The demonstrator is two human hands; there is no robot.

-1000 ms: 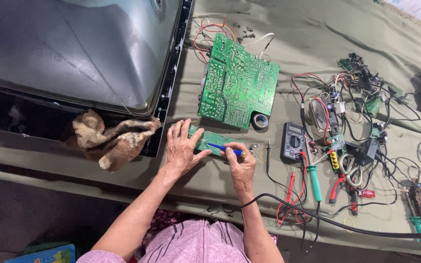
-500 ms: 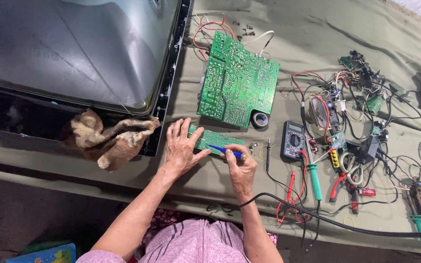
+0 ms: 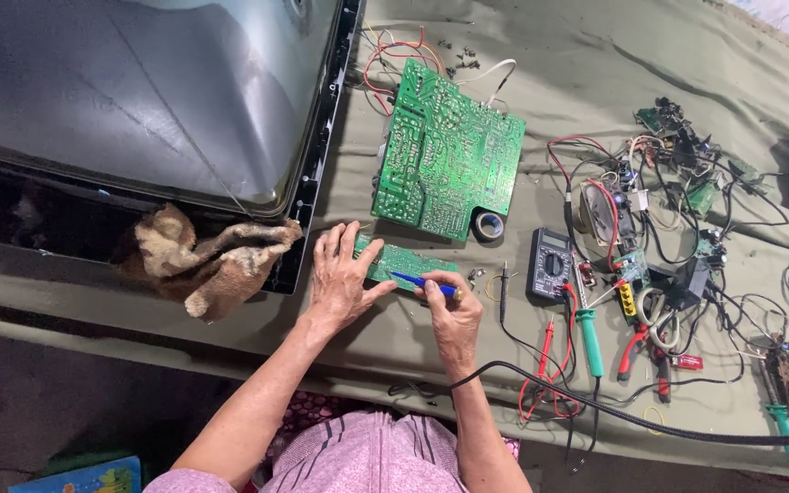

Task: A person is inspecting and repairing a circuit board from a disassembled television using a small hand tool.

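Green and narrow, the small circuit board [image 3: 401, 264] lies on the cloth-covered tabletop [image 3: 595, 55] just below the large green circuit board [image 3: 447, 164], and it has not shifted over the last second; the left hand [image 3: 340, 278] stays spread flat on its left end, fingers [image 3: 335, 246] fully extended and pressing down rather than gripping; the right hand [image 3: 452, 312] remains closed around a blue-handled tool [image 3: 424, 283], whose tip rests on the board's lower edge, with a black cable [image 3: 632, 420] trailing away to the right; between the earlier frames and this one the tool tip appears to sit at almost the same spot, so the work seems to be dwelling on one point of the board, not moving along it; a roll of black tape [image 3: 488, 225] sits just right of the boards, a multimeter [image 3: 550, 265] beyond it, and a brown rag [image 3: 203, 265] lies by the television set's frame [image 3: 317, 183], all unmoved.
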